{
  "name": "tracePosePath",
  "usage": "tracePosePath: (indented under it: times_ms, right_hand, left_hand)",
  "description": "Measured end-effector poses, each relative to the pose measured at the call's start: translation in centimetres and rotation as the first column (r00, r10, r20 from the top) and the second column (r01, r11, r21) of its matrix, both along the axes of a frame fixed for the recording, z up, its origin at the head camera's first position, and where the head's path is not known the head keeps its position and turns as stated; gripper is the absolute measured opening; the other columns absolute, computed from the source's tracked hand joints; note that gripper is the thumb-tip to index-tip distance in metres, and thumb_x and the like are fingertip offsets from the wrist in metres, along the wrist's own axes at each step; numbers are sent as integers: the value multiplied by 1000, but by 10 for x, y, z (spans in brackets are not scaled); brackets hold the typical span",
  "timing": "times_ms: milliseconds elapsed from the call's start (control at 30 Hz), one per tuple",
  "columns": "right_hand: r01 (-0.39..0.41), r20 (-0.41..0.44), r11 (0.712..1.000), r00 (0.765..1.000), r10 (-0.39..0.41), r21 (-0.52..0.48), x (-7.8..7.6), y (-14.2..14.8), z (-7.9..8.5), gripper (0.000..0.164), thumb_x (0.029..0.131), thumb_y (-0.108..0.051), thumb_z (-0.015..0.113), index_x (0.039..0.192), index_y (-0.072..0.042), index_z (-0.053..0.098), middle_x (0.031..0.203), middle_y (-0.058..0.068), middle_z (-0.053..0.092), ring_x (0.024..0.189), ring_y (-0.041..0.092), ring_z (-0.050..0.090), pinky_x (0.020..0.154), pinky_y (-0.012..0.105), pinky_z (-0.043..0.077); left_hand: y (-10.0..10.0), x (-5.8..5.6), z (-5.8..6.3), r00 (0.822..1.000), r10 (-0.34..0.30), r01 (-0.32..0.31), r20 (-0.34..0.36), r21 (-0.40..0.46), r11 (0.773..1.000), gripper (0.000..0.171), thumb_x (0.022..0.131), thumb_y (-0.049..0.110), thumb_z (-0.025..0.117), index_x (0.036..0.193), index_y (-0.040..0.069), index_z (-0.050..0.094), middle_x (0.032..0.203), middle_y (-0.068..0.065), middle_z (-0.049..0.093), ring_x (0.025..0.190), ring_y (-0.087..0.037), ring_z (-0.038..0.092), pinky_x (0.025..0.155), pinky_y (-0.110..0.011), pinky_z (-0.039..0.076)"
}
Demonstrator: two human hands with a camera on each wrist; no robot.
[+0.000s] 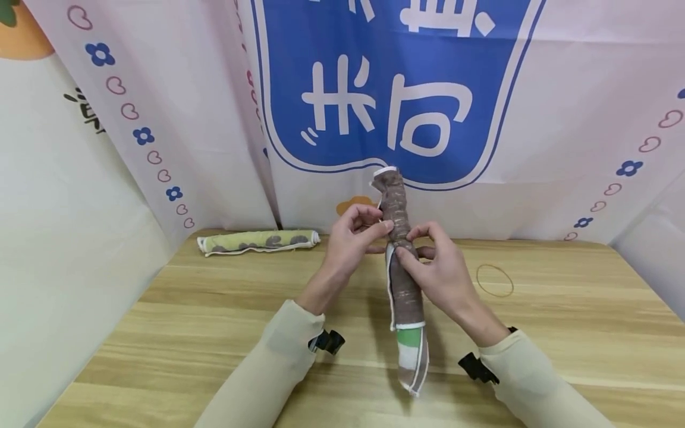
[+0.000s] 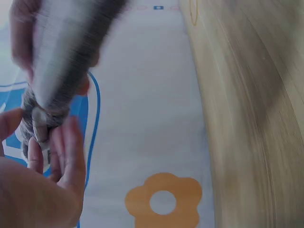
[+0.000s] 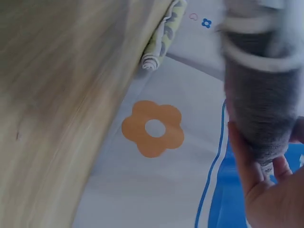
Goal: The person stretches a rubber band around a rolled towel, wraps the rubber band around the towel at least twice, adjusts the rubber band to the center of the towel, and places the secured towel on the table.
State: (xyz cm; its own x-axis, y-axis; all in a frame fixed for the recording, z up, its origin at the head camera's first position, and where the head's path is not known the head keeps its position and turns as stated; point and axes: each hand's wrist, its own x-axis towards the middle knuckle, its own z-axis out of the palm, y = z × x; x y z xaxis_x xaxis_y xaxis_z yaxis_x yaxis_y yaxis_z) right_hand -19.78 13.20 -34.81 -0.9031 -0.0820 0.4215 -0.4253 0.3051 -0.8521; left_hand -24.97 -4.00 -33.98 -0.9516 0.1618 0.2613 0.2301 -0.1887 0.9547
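Observation:
A rolled brown towel (image 1: 408, 297) with white edging is held up above the table, its near end showing green and white bands. It narrows at the middle, between the hands; whether a band sits there I cannot tell. My left hand (image 1: 348, 241) pinches the roll from the left, just above that narrow part. From the right, my right hand (image 1: 441, 270) grips it at and below the same spot. Both wrist views show the towel (image 3: 261, 95) blurred and close, with fingers of the left hand (image 2: 42, 190) and the right hand (image 3: 273, 199) around it.
A second rolled towel (image 1: 259, 241), yellow-green with grey patches, lies at the table's back left. A thin tan rubber band (image 1: 495, 295) lies flat on the wooden table (image 1: 176, 333) to the right. A printed white and blue cloth (image 1: 321, 196) hangs behind the table.

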Motion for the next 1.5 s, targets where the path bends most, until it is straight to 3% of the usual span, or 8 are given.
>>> tracePosePath:
  times_ms: [133,300,433,567,867,967,1167,1500]
  right_hand:
    - [-37,0,998,999,37,-50,-2,3,-2,24,101,1,68,121,0,56,125,20,62,95,39,76,67,32,63]
    - [-72,-158,997,984,77,35,-5,2,-8,24,98,6,68,120,-2,64,123,18,67,98,39,76,69,34,64]
    - [-16,-307,985,949,70,174,-6,2,-10,28,95,10,70,120,-1,67,117,15,70,93,33,77,70,34,64]
    - [87,-376,951,926,33,298,-6,3,-8,25,91,6,70,114,-2,66,109,12,70,87,25,75,68,38,64]
    - [168,-404,870,914,38,463,-7,5,-7,21,83,3,68,97,-10,62,90,3,59,71,15,54,58,33,46]
    - [155,-392,870,919,47,468,-7,5,-8,21,83,3,68,98,-11,62,89,3,57,71,16,53,57,33,45]
    - [155,-380,876,924,35,457,-7,3,-8,28,86,5,69,112,-5,63,109,12,62,76,22,60,60,35,52]
    - [165,-402,863,914,47,477,-6,1,-10,26,82,7,69,101,-10,64,107,12,59,67,19,54,53,33,46]
  left_hand:
    - [-1,-2,1,999,-11,11,43,9,1000,28,95,9,79,113,5,58,102,-7,63,89,-18,68,76,-39,65]
    - [-3,-3,3,997,53,-55,64,16,998,31,90,8,84,103,7,56,91,-4,61,79,-16,67,70,-34,64]
    - [-4,-2,3,996,75,-76,51,25,997,34,88,2,85,99,9,54,85,-3,58,72,-15,64,64,-31,62]
    - [-1,-1,3,996,88,-88,8,23,996,36,86,-1,86,97,8,52,81,-3,57,68,-14,64,59,-30,62]
    - [4,2,0,992,125,-127,-33,-43,991,36,83,-2,86,96,7,53,78,-4,58,61,-14,62,52,-28,59]
    - [3,2,-1,991,130,-132,-36,-58,989,36,84,-1,86,96,7,53,79,-4,58,62,-14,62,53,-28,59]
    - [0,2,1,989,142,-146,-48,-96,985,35,85,2,86,97,7,54,80,-5,59,67,-16,63,54,-31,61]
    - [2,4,2,984,174,-178,-45,-130,975,36,84,1,88,95,7,54,79,-4,59,63,-15,62,54,-32,61]
